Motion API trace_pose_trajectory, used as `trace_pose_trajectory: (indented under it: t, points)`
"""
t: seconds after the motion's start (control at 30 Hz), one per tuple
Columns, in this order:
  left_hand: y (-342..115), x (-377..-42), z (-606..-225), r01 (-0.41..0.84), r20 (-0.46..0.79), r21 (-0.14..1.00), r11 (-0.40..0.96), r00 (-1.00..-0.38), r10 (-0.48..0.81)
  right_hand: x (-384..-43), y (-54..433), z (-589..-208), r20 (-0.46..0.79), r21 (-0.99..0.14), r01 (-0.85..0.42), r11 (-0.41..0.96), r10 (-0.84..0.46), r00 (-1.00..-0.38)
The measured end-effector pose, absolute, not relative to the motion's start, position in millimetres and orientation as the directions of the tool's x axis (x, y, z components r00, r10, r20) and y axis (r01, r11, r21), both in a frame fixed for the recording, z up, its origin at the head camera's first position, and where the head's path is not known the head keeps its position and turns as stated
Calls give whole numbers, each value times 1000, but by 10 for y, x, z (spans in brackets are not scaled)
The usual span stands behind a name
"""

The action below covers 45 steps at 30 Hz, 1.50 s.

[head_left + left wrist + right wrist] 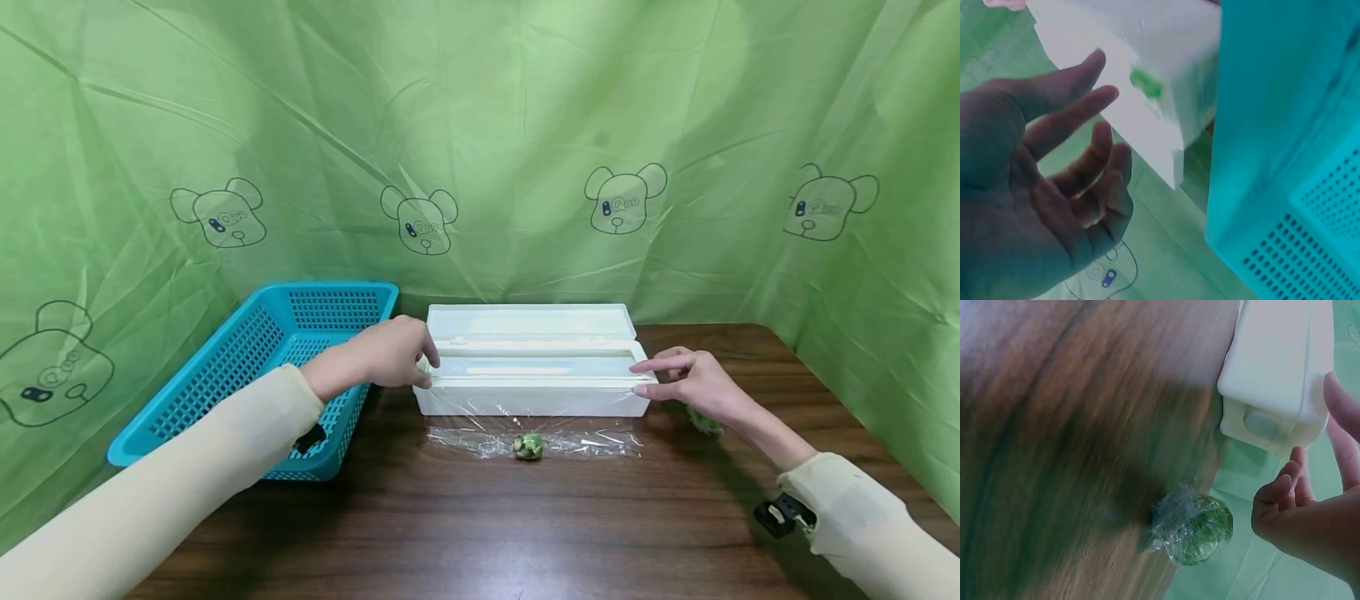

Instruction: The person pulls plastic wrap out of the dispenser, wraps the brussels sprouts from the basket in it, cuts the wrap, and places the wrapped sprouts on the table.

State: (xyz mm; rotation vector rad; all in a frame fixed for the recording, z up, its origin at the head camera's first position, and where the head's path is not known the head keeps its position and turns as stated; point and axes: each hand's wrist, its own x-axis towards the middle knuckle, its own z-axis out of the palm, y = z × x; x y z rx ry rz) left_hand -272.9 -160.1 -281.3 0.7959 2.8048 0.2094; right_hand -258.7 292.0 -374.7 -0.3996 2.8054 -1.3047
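A white plastic cling film dispenser box (531, 402) stands on the table with its lid (531, 320) raised at the back. Clear cling film (480, 442) hangs over its front and spreads on the table, with a small green vegetable (528, 447) lying on it. My left hand (393, 350) is at the box's left end, its fingers loosely bent and holding nothing; in the left wrist view they look apart from the box. At the right end, my right hand (693, 383) has thumb and index finger spread at the box edge. Whether they touch it is hard to tell.
A blue perforated plastic basket (255, 287) stands left of the box, partly behind my left forearm. Under my right hand lies a green round vegetable wrapped in film (1200, 531). Green cloth (510, 150) with bear-head drawings hangs behind the wooden table (480, 533).
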Motion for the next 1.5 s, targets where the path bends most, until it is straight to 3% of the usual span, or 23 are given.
trace_pose_trajectory:
  t: [0.27, 0.47, 0.63, 0.93, 1.23, 1.5]
  points:
    - [-1687, -2381, -2882, 532, -9, 194, 824, -839, 544, -2583, 2889, -3778, 148, -754, -266, 601, -239, -960]
    - [-1592, -2106, -2782, 487, 79, 304, 819, -869, 488, -2557, 2900, -3774, 151, -750, -255, 610, -216, -965]
    - [-1518, -1989, -2956, 446, 197, 393, 804, -895, 400, -2548, 2919, -3781, 162, -746, -261, 613, -213, -964]
    - [-1425, -2008, -3487, 346, 403, 317, 883, -892, 205, -2558, 2919, -3796, 171, -741, -266, 616, -210, -963]
    - [-1282, -2126, -3766, 242, 454, 354, 904, -889, 60, -2531, 2916, -3838, 187, -757, -259, 599, -180, -966]
    - [-1291, -2189, -3822, 252, 522, 400, 881, -853, 7, -2507, 2853, -3826, 234, -772, -286, 568, -165, -958]
